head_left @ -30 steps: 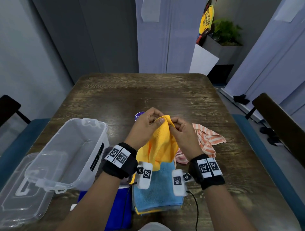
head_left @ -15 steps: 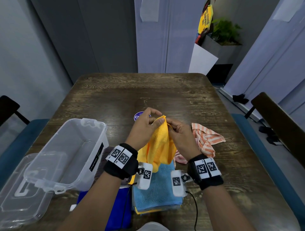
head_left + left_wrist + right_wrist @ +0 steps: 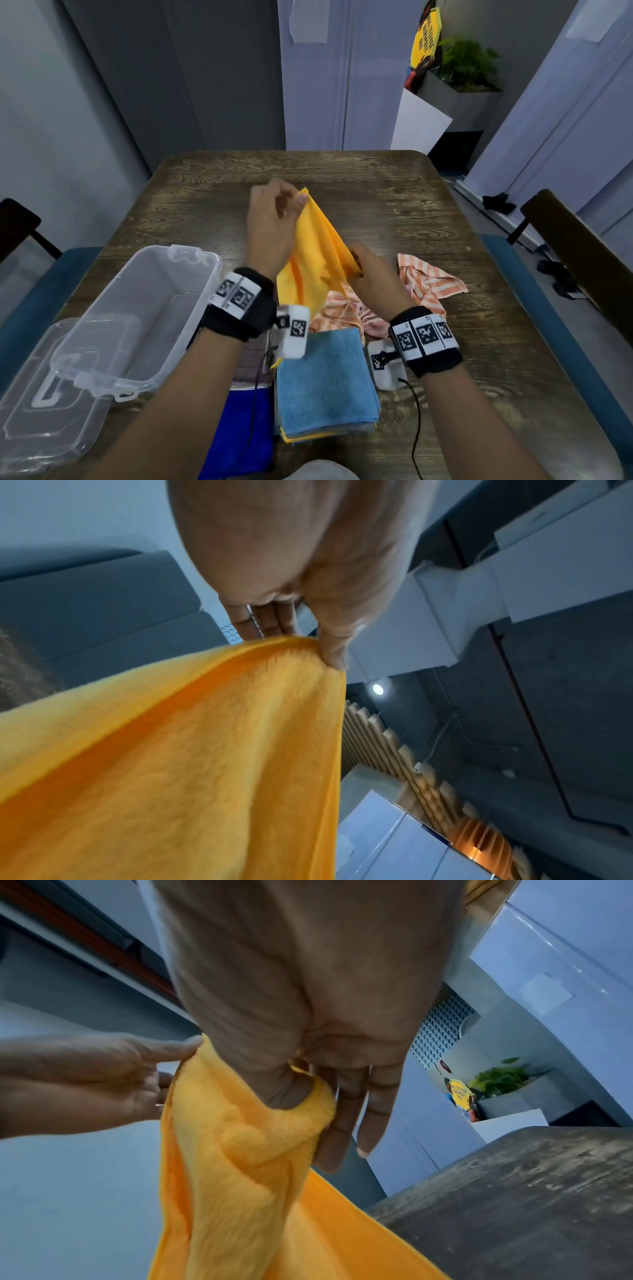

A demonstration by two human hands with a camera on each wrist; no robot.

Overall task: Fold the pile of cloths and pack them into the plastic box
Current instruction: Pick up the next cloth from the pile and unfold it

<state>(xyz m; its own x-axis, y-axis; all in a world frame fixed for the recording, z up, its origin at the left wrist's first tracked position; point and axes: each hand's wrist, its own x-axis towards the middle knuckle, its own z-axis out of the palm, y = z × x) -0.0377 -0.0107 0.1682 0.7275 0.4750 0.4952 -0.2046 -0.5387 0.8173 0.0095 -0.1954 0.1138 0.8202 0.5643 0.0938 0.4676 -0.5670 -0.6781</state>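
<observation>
My left hand (image 3: 270,219) and right hand (image 3: 373,274) pinch the yellow cloth (image 3: 315,260), not yet folded. Right of the empty plastic box (image 3: 195,301) sits a folded stack (image 3: 325,377); striped cloths (image 3: 431,284) lie crumpled.

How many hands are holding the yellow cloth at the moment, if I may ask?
2. The left hand pinches the yellow cloth by its raised top corner; the right hand pinches an edge lower down and to the right.
</observation>
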